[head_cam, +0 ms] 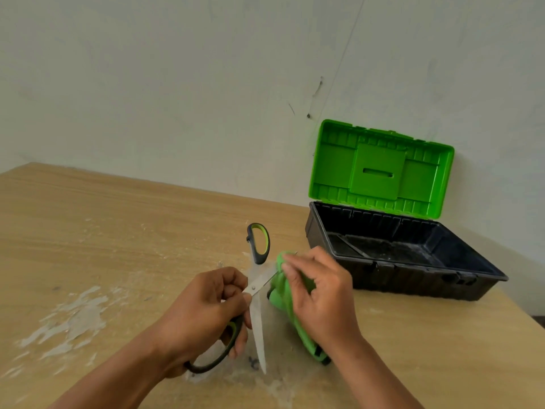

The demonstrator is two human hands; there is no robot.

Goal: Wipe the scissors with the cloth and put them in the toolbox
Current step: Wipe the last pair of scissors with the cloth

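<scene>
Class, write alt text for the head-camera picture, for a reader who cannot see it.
A person's left hand holds open scissors by one handle while the right hand holds a green cloth against one blade. To the right on the wooden table stands an open toolbox, black with its green lid raised.

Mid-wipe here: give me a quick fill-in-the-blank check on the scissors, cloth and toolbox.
1. The left hand grips the scissors by one ____.
2. The right hand holds a ____ cloth.
3. The lid of the toolbox stands ____.
Missing words: handle; green; open.
</scene>
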